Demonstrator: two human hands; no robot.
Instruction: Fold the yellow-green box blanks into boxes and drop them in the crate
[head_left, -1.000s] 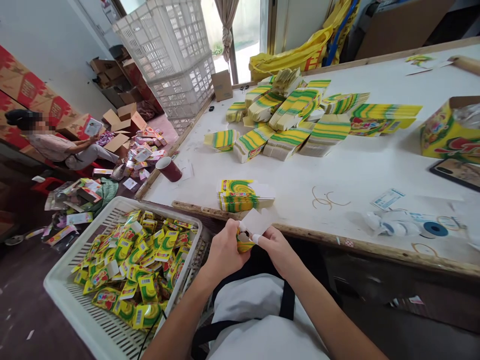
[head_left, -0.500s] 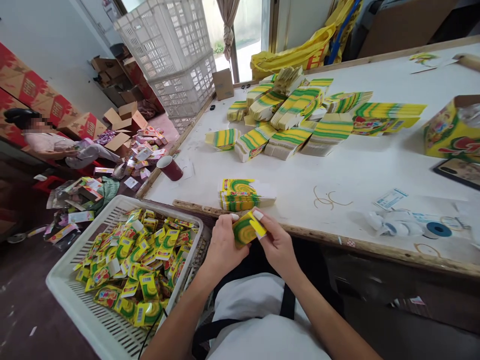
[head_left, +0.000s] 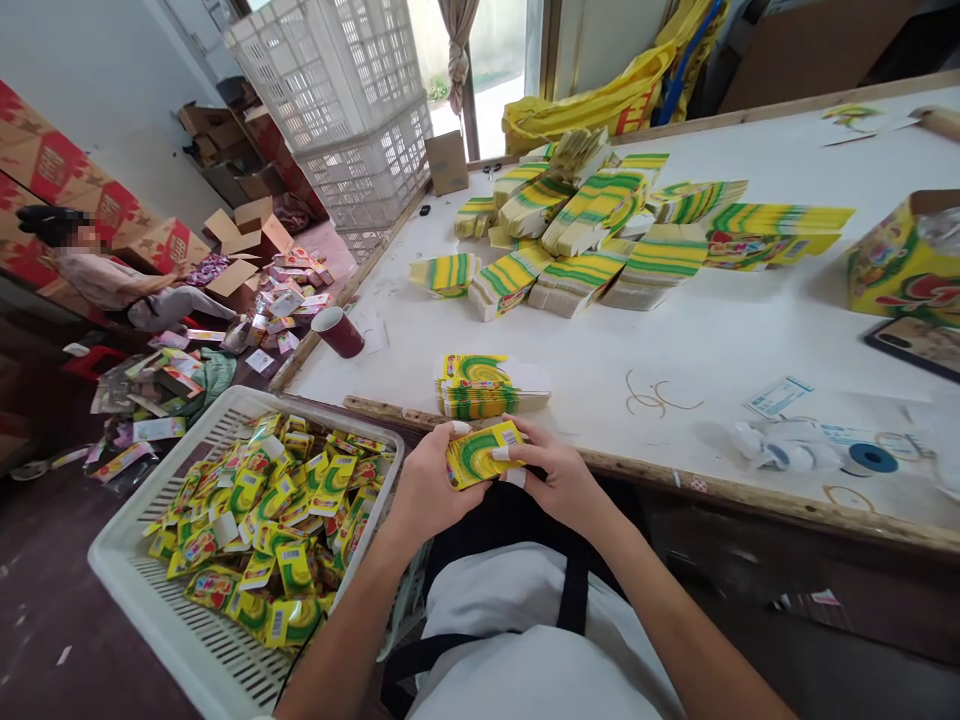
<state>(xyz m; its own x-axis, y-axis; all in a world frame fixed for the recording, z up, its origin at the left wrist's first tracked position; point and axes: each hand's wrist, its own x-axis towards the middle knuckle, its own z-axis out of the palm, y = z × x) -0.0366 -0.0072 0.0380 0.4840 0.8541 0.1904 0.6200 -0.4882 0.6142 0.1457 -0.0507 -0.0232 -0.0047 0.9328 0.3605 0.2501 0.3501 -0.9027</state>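
Note:
Between my two hands, at the table's front edge, is a small yellow-and-green carton (head_left: 480, 455), its barcode end to the right. My left hand (head_left: 435, 485) grips its left end, thumb on top. With my right hand (head_left: 551, 470) I pinch the right end; white coverings show on some fingertips. Just beyond lies a stack of flat cartons (head_left: 480, 385) with white flaps pointing right. On my left, a white plastic basket (head_left: 124, 535) holds many similar filled-looking cartons (head_left: 289, 530).
Bundles of flat cartons (head_left: 592, 215) are heaped across the table (head_left: 600, 370). A dark red cup (head_left: 341, 335) stands near the left edge. Rubber bands (head_left: 656, 395), a tape roll (head_left: 870, 458) and a phone (head_left: 915, 345) lie rightward. Another person (head_left: 112, 265) sits at far left.
The carton has turned flatter, and the raised yellow flap at its right end is now folded down. My right fingers have moved over that end. The seated person has shifted a little.

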